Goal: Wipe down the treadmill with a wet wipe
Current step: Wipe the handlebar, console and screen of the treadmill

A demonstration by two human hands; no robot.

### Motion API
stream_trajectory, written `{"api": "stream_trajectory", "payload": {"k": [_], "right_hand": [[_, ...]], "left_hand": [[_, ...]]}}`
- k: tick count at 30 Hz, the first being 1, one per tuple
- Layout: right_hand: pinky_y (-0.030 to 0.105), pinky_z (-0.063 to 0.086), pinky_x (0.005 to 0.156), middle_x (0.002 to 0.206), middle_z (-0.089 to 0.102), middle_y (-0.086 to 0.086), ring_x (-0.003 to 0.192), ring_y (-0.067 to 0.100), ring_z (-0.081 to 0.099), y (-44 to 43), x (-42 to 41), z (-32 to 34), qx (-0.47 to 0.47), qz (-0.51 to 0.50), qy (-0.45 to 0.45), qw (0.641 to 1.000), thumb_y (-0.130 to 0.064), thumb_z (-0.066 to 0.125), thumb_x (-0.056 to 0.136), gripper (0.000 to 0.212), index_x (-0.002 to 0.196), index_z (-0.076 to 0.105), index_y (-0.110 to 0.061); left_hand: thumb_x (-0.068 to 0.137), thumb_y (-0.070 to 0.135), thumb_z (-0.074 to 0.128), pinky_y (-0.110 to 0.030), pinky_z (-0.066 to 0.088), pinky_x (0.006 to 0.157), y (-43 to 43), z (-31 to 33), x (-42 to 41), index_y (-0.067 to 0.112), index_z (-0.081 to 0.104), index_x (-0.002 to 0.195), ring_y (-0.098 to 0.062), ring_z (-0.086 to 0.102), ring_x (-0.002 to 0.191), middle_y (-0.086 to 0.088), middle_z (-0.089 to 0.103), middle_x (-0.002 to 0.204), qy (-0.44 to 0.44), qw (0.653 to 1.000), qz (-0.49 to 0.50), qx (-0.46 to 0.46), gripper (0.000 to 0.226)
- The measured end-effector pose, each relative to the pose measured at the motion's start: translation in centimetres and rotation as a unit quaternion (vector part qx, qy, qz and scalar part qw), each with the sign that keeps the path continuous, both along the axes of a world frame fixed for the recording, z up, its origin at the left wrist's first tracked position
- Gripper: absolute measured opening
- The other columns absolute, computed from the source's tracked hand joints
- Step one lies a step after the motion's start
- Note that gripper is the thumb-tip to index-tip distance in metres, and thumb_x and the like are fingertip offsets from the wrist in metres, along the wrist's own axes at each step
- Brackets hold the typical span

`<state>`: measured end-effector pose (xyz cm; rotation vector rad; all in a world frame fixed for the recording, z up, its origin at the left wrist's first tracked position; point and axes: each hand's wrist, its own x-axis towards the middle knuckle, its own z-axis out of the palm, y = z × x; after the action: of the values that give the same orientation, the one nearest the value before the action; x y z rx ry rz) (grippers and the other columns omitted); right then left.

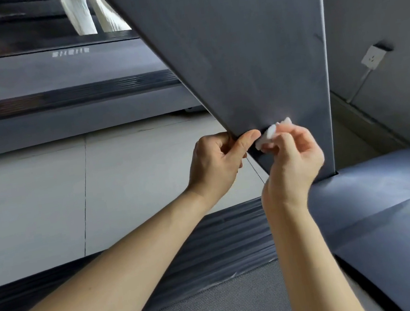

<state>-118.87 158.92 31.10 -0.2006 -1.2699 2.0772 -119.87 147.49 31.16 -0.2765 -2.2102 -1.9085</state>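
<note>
The treadmill's dark grey upright post (250, 51) slants down from the top centre to its base cover (390, 208) at the lower right. My right hand (291, 161) pinches a small crumpled white wet wipe (273, 131) and holds it against the lower part of the post. My left hand (219, 161) grips the post's left edge just beside the wipe, thumb on the front face and fingers curled behind. The grey running belt (220, 308) and the ribbed side rail (210, 239) lie below my forearms.
A second treadmill (58, 96) stands to the left across a strip of pale tiled floor (123, 182). A grey wall on the right carries a white power socket (373, 56) with a cable running down. Pale fabric (88, 10) hangs at the top.
</note>
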Motion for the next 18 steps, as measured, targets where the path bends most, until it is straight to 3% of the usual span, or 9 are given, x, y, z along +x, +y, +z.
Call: {"api": "stream_trajectory", "payload": {"k": [2, 3, 5, 7, 9, 11, 13, 18], "right_hand": [[0.040, 0.053, 0.082, 0.065, 0.061, 0.007, 0.074, 0.031, 0.057, 0.2, 0.4, -2.0, 0.067, -0.026, -0.045, 0.996, 0.005, 0.054, 0.084, 0.026, 0.075, 0.066, -0.017], [0.041, 0.054, 0.082, 0.069, 0.062, 0.009, 0.080, 0.034, 0.062, 1.1, 0.3, -3.9, 0.057, -0.038, -0.101, 0.993, 0.002, 0.054, 0.085, 0.031, 0.072, 0.067, -0.023], [0.039, 0.058, 0.085, 0.075, 0.064, 0.011, 0.106, 0.037, 0.067, 3.5, 0.0, -8.4, -0.028, -0.053, -0.225, 0.973, 0.004, 0.054, 0.085, 0.033, 0.070, 0.069, -0.022], [0.036, 0.057, 0.086, 0.068, 0.065, 0.007, 0.102, 0.033, 0.066, 4.3, -0.4, -9.9, -0.081, -0.059, -0.289, 0.952, 0.008, 0.054, 0.083, 0.023, 0.077, 0.066, -0.010], [0.041, 0.055, 0.086, 0.052, 0.058, 0.007, 0.070, 0.025, 0.059, 3.9, -1.4, -8.0, -0.092, -0.079, -0.276, 0.953, 0.004, 0.051, 0.085, 0.016, 0.075, 0.061, -0.003], [0.032, 0.050, 0.067, 0.053, 0.051, 0.013, 0.052, 0.023, 0.045, 2.0, -1.5, -3.7, -0.095, -0.111, -0.219, 0.965, -0.001, 0.049, 0.091, 0.022, 0.070, 0.057, -0.002], [0.027, 0.043, 0.057, 0.061, 0.051, 0.017, 0.052, 0.024, 0.043, -0.7, -1.0, 0.1, -0.079, -0.136, -0.155, 0.975, -0.006, 0.050, 0.094, 0.024, 0.070, 0.055, -0.004], [0.036, 0.048, 0.062, 0.076, 0.058, 0.021, 0.066, 0.032, 0.053, -5.9, 0.3, 8.5, -0.009, -0.165, -0.033, 0.986, -0.004, 0.059, 0.089, 0.005, 0.087, 0.060, -0.008]], "left_hand": [[0.092, 0.052, 0.069, -0.047, 0.057, 0.063, 0.0, 0.2, 0.1, 0.009, 0.065, 0.061, -0.023, 0.063, 0.055, -0.003, 0.066, 0.058, -0.009, 1.000, -0.001, -0.011, 0.053], [0.093, 0.053, 0.068, -0.046, 0.058, 0.064, 0.0, 0.3, 0.3, 0.010, 0.065, 0.061, -0.022, 0.064, 0.055, -0.002, 0.066, 0.058, -0.015, 1.000, -0.005, -0.023, 0.053], [0.095, 0.054, 0.065, -0.044, 0.059, 0.068, -0.3, 0.8, 0.5, 0.011, 0.067, 0.064, -0.022, 0.066, 0.057, -0.002, 0.068, 0.060, -0.038, 0.997, -0.022, -0.067, 0.053], [0.099, 0.056, 0.058, -0.041, 0.059, 0.071, -1.5, 1.4, 0.5, 0.011, 0.072, 0.074, -0.023, 0.069, 0.060, -0.001, 0.072, 0.067, -0.075, 0.989, -0.068, -0.105, 0.053], [0.099, 0.059, 0.052, -0.038, 0.057, 0.072, -2.9, 1.9, 0.5, 0.013, 0.074, 0.086, -0.024, 0.071, 0.062, 0.001, 0.074, 0.076, -0.093, 0.983, -0.104, -0.122, 0.053], [0.093, 0.060, 0.055, -0.038, 0.056, 0.071, -4.0, 2.7, 0.7, 0.016, 0.073, 0.091, -0.022, 0.071, 0.063, 0.004, 0.073, 0.079, -0.083, 0.984, -0.090, -0.127, 0.048], [0.090, 0.054, 0.064, -0.038, 0.057, 0.070, -5.0, 4.1, 0.9, 0.021, 0.073, 0.091, -0.019, 0.070, 0.064, 0.006, 0.071, 0.080, -0.049, 0.988, -0.067, -0.130, 0.034], [0.091, 0.041, 0.074, -0.029, 0.053, 0.068, -6.4, 7.9, 1.4, 0.025, 0.072, 0.083, -0.009, 0.068, 0.071, 0.010, 0.072, 0.077, -0.019, 0.980, -0.039, -0.196, 0.018]]}}
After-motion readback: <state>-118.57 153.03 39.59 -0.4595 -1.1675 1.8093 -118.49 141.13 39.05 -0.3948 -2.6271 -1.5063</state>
